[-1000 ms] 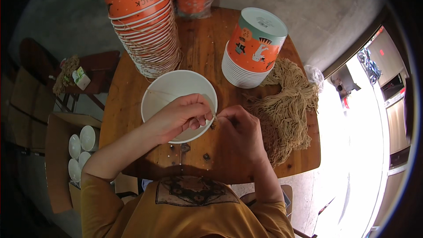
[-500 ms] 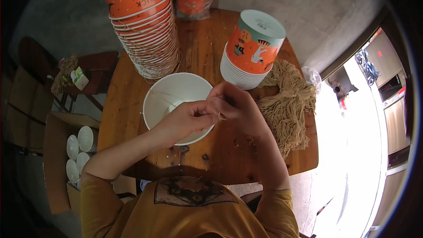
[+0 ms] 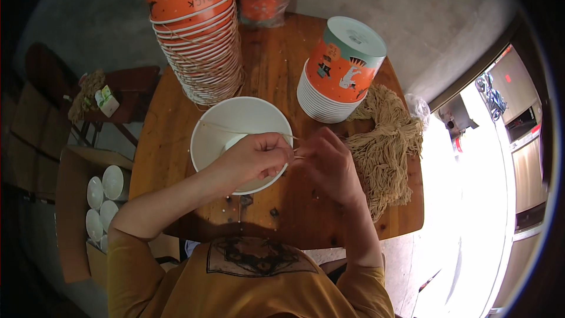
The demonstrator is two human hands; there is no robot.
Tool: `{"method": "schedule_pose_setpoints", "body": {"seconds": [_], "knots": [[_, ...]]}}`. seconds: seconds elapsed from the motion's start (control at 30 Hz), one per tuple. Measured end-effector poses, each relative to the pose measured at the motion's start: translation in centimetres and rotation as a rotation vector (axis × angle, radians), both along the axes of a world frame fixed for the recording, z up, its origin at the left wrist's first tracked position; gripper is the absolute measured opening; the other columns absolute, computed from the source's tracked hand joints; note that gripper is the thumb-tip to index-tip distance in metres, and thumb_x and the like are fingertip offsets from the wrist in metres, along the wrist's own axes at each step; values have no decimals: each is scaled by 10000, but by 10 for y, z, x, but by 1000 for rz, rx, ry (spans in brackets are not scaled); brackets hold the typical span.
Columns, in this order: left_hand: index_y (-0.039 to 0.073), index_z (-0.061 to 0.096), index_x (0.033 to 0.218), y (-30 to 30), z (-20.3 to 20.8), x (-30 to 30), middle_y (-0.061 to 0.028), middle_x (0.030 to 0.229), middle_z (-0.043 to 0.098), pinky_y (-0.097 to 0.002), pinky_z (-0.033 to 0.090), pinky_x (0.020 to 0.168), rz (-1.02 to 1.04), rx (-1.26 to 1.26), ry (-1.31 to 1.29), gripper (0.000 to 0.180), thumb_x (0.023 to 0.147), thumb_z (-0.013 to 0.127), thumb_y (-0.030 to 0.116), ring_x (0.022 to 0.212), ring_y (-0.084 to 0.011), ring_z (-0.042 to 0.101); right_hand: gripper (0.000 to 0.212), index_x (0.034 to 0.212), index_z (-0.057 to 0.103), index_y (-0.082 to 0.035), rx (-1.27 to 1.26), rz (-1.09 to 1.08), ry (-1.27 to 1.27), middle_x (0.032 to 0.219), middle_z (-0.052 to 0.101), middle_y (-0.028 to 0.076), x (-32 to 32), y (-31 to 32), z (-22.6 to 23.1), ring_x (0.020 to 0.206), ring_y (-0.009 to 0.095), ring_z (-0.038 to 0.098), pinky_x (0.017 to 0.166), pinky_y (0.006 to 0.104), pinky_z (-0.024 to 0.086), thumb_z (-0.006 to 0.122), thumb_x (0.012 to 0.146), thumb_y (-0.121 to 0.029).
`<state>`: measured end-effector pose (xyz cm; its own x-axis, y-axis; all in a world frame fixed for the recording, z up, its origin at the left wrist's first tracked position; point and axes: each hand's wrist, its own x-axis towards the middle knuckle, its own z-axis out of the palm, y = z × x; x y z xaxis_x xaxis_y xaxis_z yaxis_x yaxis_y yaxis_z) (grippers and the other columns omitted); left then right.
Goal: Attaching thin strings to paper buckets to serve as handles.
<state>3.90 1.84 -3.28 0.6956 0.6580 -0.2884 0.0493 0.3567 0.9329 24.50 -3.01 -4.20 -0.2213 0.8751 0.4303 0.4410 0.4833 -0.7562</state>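
left hand (image 3: 265, 156) and right hand (image 3: 327, 165) clamped one cord (image 3: 299, 157) beside one white bucket (image 3: 254, 114), one yarn bundle (image 3: 385, 152) right of it, one tall stack (image 3: 201, 47) behind it.

Both hands (image 3: 259, 158) at thin cord (image 3: 226, 128) by white-rimmed bucket (image 3: 247, 111)

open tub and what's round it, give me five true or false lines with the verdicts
1. The left hand is over the open tub. True.
2. The tub is orange inside. False: its inside is white.
3. A thin cord shows at the tub's mouth. True.
4. The tan bundle lies to the right of the tub. True.
5. The left hand is nearest the bundle. False: the right hand is nearer.
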Motion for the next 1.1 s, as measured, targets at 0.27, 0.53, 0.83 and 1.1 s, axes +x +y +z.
{"method": "schedule_pose_setpoints", "body": {"seconds": [0.27, 0.53, 0.83, 1.1], "knots": [[53, 605, 939, -1, 6, 5, 15, 821, 571, -193, 404, 605, -4, 14, -14, 96, 956, 580, 144, 675, -45, 500, 218, 882, 638, -106, 181, -171, -44, 843, 556, 50, -24, -24, -7, 783, 258, 576, 668, 369, 501, 780, 735, -33], [55, 595, 1028, -1, 11, 0, 1, 909, 579, -207, 451, 661, 64, -151, -7, 106, 926, 618, 75, 771, -51, 547, 174, 860, 646, -90, 201, -211, -18, 809, 558, 47, -32, -28, -17, 741, 244, 571, 633, 353, 499, 774, 757, -33], [43, 533, 1058, -4, -3, -1, 1, 929, 539, -243, 465, 775, 16, 372, 51, 188, 889, 602, -2, 846, -91, 533, 200, 913, 643, -83, 50, -362, 76, 737, 566, 39, -25, -26, -15, 637, 209, 533, 580, 335, 473, 775, 766, -50], [54, 469, 1065, -12, 7, 3, -27, 861, 501, -287, 456, 715, 47, 736, 143, 226, 879, 554, -43, 782, -123, 514, 203, 963, 675, -115, 108, -215, -7, 789, 636, 29, -23, -19, -10, 621, 195, 531, 580, 330, 469, 766, 785, -77]]}}
